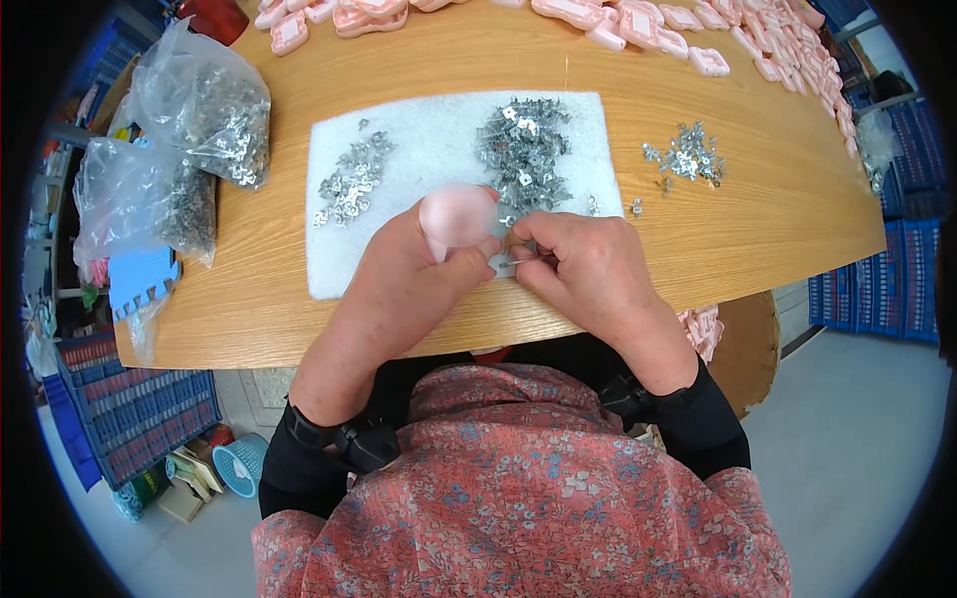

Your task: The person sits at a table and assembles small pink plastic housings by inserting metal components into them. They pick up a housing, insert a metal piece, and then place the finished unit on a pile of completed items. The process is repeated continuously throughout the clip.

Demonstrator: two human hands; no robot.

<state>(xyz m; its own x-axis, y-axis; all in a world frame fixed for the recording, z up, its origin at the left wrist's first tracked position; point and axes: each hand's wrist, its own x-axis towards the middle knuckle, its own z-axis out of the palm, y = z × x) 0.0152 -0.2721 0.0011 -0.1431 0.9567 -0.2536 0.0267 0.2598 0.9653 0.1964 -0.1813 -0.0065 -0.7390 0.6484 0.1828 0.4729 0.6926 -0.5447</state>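
My left hand (404, 269) is closed around a pale pink plastic casing (459, 216) with a rounded end, held above the near edge of a white foam sheet (434, 120). Close beside it, my right hand (593, 264) pinches a small, thin metal piece (510, 262) between thumb and fingers, its tip at the casing. Its exact shape is partly hidden by the fingers. Just beyond my hands, a dense heap of small metal clips (523, 159) lies on the sheet. A looser group of shiny clips (351, 179) is spread on the sheet's left side.
Clear plastic bags of metal parts (229, 120) stand at the left, near a blue foam piece (143, 279). Many pink casings (638, 25) line the table's far edge. More clips (690, 156) lie right of the sheet. Blue crates (877, 279) and a light-blue basket (241, 464) are on the floor.
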